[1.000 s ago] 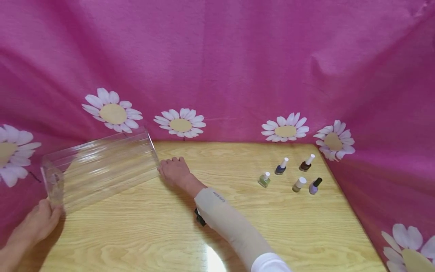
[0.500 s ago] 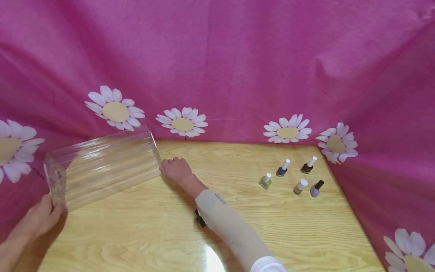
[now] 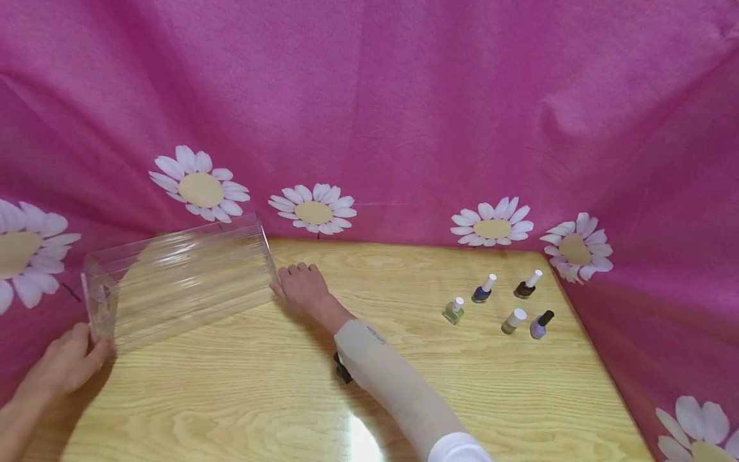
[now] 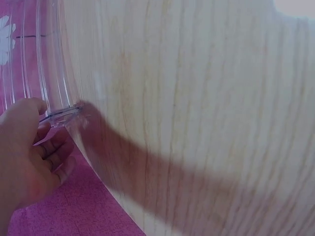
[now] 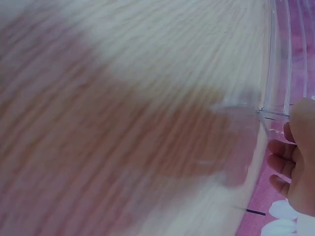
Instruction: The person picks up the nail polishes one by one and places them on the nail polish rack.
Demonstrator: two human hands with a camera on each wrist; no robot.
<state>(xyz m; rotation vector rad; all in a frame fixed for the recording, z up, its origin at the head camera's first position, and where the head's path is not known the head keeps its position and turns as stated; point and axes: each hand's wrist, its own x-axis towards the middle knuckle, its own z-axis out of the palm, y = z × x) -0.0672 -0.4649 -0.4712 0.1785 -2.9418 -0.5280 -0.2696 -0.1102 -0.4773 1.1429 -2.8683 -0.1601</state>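
Note:
A clear plastic tiered display rack [image 3: 185, 282] stands at a slant on the left side of the wooden table, close to the back cloth. My left hand [image 3: 68, 362] pinches its near left end between thumb and fingers, and the left wrist view shows the hand [image 4: 29, 147] at the rack's edge [image 4: 61, 113]. At the opposite end, my right hand [image 3: 303, 287] grips the right side panel. In the right wrist view the right hand's curled fingers [image 5: 281, 164] lie at the clear corner. The rack's steps hold nothing.
Several nail polish bottles stand at the table's right: green [image 3: 453, 312], blue [image 3: 484, 289], dark brown [image 3: 528, 284], white-capped [image 3: 513, 321] and lilac with a black cap [image 3: 541, 325]. Pink flowered cloth [image 3: 398, 128] walls the back and sides of the table [image 3: 260, 398].
The head view has shifted a little, so the cloth, rack and bottles all appear slightly farther right. Both hands keep hold of the rack's ends.

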